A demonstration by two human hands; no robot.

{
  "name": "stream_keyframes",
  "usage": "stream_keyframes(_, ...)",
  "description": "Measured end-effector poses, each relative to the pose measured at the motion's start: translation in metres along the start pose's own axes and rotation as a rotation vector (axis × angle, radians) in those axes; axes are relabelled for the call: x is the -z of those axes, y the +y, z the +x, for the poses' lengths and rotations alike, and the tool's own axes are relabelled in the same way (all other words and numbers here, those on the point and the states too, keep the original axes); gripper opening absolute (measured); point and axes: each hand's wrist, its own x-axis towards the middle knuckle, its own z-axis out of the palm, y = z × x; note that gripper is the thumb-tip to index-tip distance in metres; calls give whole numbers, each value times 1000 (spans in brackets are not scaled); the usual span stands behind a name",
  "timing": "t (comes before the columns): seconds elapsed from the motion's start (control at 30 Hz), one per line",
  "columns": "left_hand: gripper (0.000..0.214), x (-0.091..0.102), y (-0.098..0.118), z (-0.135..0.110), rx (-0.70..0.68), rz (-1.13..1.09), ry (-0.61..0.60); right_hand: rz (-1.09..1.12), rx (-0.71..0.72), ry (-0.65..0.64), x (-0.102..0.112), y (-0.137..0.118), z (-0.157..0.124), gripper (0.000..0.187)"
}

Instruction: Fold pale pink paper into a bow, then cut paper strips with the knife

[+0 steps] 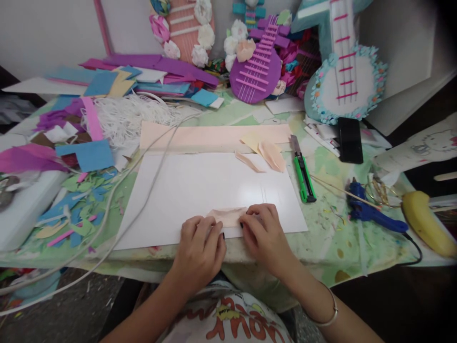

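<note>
My left hand (200, 243) and my right hand (262, 228) rest at the near edge of a white board (200, 186) on the table. Both have their fingers curled down, pinching a small peach foam piece (228, 215) between them, one hand at each end. Two more peach cut pieces (266, 152) lie at the board's far right corner. A long peach foam sheet (200, 136) lies just beyond the board.
A green utility knife (303, 174) lies right of the board, a blue glue gun (371, 212) and a banana (424, 224) further right. Coloured foam scraps (78, 209) and sheets fill the left. Foam guitar crafts (342, 81) stand at the back. A black phone (350, 140) lies nearby.
</note>
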Motion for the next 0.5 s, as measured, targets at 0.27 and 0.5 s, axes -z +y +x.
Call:
stream_keyframes(0.27,32,9,5,-12,-84,130,-65,-22,29,4,5,-1,-7,20)
stream_keyframes(0.5,36,10,6,-15,-92,196,-184,-230,213,-108,12,-3,-15,25)
